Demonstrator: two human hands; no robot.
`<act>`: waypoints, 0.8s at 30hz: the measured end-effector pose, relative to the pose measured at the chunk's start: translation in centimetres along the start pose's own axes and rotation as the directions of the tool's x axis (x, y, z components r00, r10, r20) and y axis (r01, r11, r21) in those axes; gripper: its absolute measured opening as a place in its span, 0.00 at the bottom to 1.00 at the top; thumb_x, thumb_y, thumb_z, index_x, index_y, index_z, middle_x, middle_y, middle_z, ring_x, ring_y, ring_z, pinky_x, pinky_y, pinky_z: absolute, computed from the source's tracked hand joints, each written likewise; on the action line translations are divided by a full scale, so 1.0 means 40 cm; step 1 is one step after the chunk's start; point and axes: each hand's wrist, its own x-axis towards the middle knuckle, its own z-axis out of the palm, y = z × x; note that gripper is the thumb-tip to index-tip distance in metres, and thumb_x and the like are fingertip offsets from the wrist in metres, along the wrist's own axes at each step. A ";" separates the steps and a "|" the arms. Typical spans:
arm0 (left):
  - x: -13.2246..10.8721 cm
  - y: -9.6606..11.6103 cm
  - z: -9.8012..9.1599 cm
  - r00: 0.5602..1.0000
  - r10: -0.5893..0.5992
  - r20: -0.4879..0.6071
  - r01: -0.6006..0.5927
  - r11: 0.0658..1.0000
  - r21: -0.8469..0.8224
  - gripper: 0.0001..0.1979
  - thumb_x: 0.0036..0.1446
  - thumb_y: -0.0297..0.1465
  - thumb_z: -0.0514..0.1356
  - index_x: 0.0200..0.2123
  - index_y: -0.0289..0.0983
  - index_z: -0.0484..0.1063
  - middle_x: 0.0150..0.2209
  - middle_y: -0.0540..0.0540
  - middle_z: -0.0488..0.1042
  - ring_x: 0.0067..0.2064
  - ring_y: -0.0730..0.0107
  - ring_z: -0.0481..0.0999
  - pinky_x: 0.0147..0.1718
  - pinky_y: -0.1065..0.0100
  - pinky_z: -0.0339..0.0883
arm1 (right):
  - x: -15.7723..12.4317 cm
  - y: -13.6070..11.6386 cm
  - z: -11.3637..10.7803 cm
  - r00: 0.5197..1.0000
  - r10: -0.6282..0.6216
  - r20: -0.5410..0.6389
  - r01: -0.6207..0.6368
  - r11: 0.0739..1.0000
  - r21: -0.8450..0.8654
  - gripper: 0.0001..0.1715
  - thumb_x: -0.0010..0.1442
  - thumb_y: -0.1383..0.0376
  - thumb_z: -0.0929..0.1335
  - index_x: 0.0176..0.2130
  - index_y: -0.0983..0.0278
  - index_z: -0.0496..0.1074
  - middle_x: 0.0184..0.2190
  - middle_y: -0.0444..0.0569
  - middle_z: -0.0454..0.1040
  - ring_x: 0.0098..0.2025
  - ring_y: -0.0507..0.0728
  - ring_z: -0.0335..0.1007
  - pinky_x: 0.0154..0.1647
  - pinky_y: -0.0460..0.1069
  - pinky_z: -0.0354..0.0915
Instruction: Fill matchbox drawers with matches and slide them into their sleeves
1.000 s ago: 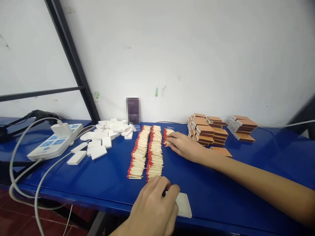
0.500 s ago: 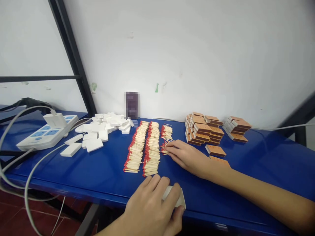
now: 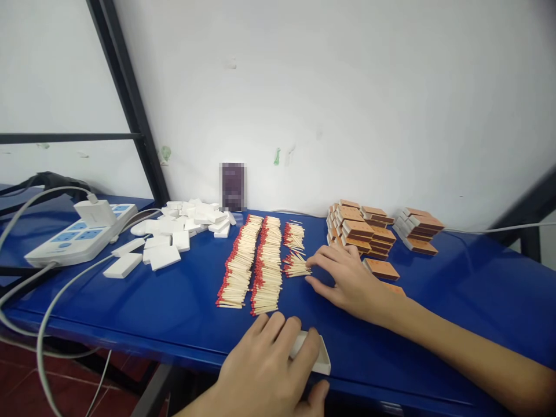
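Note:
My left hand (image 3: 267,365) is at the table's front edge, its fingers curled over a small white matchbox tray (image 3: 323,359). Its thumb stands off the tray, and part of the tray is hidden under the fingers. My right hand (image 3: 350,278) has its thumb and fingers apart. Its fingertips are at the bare stick ends of a small pile of red-headed matches (image 3: 296,266), and I see nothing held in it. Just behind lies another small pile of matches (image 3: 295,234). To the left run two long rows of matches (image 3: 238,260), heads facing left.
White matchbox trays (image 3: 165,255) lie heaped at left, beside a power strip (image 3: 82,234) with cables. Stacked orange-brown matchboxes (image 3: 356,231) stand at right, a smaller stack (image 3: 419,226) beyond. A single matchbox (image 3: 381,269) lies near my right wrist. A blurred purple object (image 3: 233,186) leans on the wall.
My right hand has opened and drawn back to the right from the small match pile, which now shows. My left thumb has moved away from the tray.

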 end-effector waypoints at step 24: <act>0.005 -0.023 -0.034 0.990 -0.062 0.128 0.088 0.973 -0.211 0.19 0.56 0.29 0.59 0.51 0.32 0.71 0.38 0.39 0.76 0.39 0.53 0.75 0.37 0.52 0.77 | 0.079 0.014 0.018 0.968 0.070 0.241 -0.109 0.983 0.151 0.30 0.62 0.50 0.68 0.56 0.66 0.69 0.51 0.59 0.72 0.53 0.66 0.65 0.55 0.62 0.63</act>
